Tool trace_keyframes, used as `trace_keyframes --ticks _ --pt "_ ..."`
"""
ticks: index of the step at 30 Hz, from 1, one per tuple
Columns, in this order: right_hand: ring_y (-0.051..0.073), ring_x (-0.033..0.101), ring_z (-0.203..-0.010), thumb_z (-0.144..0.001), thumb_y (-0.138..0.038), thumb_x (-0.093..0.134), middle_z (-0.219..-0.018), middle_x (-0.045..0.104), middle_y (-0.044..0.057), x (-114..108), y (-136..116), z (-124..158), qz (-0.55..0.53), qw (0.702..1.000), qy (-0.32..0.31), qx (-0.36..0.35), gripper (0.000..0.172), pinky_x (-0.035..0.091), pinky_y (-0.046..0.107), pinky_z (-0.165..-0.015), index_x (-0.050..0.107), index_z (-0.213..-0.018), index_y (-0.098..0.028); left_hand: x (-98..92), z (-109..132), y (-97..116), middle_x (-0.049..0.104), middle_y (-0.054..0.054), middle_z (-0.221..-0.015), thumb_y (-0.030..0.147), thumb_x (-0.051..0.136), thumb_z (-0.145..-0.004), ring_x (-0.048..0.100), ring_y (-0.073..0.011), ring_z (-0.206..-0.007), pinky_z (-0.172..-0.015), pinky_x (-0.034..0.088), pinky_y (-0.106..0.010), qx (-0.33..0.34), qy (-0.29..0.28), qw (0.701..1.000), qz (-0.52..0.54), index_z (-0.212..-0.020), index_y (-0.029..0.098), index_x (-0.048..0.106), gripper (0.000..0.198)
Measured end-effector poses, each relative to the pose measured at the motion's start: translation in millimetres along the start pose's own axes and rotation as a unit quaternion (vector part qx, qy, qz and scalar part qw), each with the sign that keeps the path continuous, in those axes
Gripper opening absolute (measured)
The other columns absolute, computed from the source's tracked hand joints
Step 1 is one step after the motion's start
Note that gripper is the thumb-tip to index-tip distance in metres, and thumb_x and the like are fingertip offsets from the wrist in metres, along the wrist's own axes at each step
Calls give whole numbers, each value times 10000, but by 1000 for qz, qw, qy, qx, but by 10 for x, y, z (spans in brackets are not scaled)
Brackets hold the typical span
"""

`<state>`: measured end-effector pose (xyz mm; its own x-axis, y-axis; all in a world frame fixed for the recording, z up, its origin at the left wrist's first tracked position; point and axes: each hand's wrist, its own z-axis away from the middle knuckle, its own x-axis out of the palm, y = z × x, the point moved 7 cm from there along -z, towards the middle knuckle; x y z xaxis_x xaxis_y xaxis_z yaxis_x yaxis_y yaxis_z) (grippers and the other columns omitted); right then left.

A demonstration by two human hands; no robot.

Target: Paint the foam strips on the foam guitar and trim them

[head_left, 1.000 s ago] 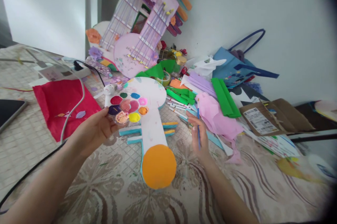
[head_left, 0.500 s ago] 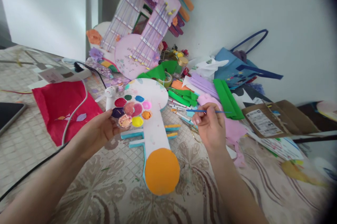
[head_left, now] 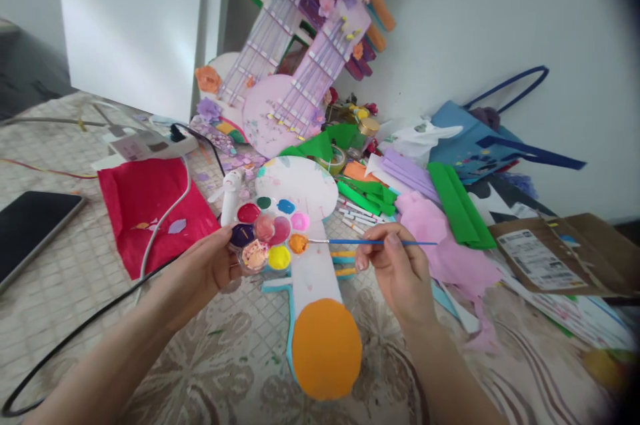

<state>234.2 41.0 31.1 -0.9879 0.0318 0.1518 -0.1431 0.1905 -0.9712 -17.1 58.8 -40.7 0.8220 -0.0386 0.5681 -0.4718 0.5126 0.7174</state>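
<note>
My left hand (head_left: 213, 258) grips the edge of a clear paint palette (head_left: 265, 228) with round wells of many colours. In my right hand (head_left: 400, 272) is a thin blue paintbrush (head_left: 370, 242), held near level between thumb and fingers. Its tip is at the orange well on the palette's right side. Beneath the palette lies a white guitar-shaped cutout (head_left: 313, 278) with light blue edges. One end of it carries a flat orange disc (head_left: 327, 348), and orange-topped pegs (head_left: 344, 264) stick out at its right. The palette hides part of the cutout.
Two decorated guitar models, one a pink guitar (head_left: 270, 115), lean at the back. Red paper (head_left: 150, 205) with a white cable across it and a phone (head_left: 37, 228) lie left. Green paper (head_left: 460, 205), pink paper (head_left: 425, 218), a blue bag (head_left: 463, 138) and a cardboard box (head_left: 530, 258) crowd the right.
My right hand has brought the paintbrush left, from clear of the palette to its orange well. The whole view has shifted, so things appear further right and lower.
</note>
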Motion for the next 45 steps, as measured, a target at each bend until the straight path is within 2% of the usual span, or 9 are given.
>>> trace_keyframes --ticks 6,13,21,25,28,33,37,41,45 --pt "114 576 -570 -920 -339 522 -668 583 -16 -31 18 9 24 1000 12 -12 168 451 265 -553 623 -868 -215 34 2 60 751 -74 -822 385 598 -847 668 -163 -633 -589 564 -238 35 -4 999 -11 -871 200 739 234" --pt "121 589 -604 -931 -382 487 -698 601 -4 -74 -74 -46 12 999 30 -40 226 478 279 -585 628 -870 -217 6 -25 64 758 -67 -944 361 605 -855 699 -191 -764 -666 589 -273 44 -34 998 2 -981 209 719 228" --pt "134 596 -616 -929 -375 485 -725 617 9 -123 -102 -53 19 998 38 -36 239 485 294 -585 655 -904 -209 -6 -25 52 758 -76 -848 295 499 -908 700 -186 -722 -641 601 -273 36 17 999 -4 -904 165 726 262" --pt "114 586 -596 -940 -334 483 -679 623 2 -90 -75 -34 31 999 21 -24 226 461 259 -568 660 -883 -206 -11 -26 49 750 -87 -985 244 471 -918 701 -171 -741 -671 603 -291 33 8 999 -9 -974 144 701 256" --pt "107 586 -595 -938 -330 494 -681 624 -6 -72 -71 -26 26 999 16 -25 216 459 251 -575 660 -869 -210 -31 -25 45 727 -88 -1085 265 483 -918 702 -183 -836 -713 601 -300 38 3 999 -17 -1010 154 687 250" --pt "113 589 -616 -945 -335 482 -691 624 -4 -57 -37 -5 45 999 5 -21 222 460 263 -602 655 -879 -211 -38 -23 22 727 -65 -1094 376 574 -865 682 -224 -962 -745 593 -313 36 3 999 -30 -1021 218 696 254" --pt "123 588 -625 -949 -334 470 -706 621 0 -37 19 21 65 998 -10 -13 218 459 277 -612 646 -903 -214 -18 -23 29 749 -52 -1001 444 615 -824 690 -210 -862 -682 585 -289 40 6 999 -35 -958 261 722 251" --pt "129 588 -629 -942 -336 479 -721 625 6 -11 50 37 75 997 -15 -13 210 463 283 -610 649 -914 -215 -22 -20 37 750 -63 -867 384 595 -848 683 -186 -746 -657 572 -275 41 11 999 -22 -906 208 730 229" --pt "141 585 -626 -930 -356 495 -716 624 8 -3 73 39 85 996 -9 -9 211 470 293 -602 652 -904 -216 -28 -15 36 741 -77 -871 317 562 -872 680 -175 -725 -630 567 -259 40 8 999 -9 -927 166 717 224"
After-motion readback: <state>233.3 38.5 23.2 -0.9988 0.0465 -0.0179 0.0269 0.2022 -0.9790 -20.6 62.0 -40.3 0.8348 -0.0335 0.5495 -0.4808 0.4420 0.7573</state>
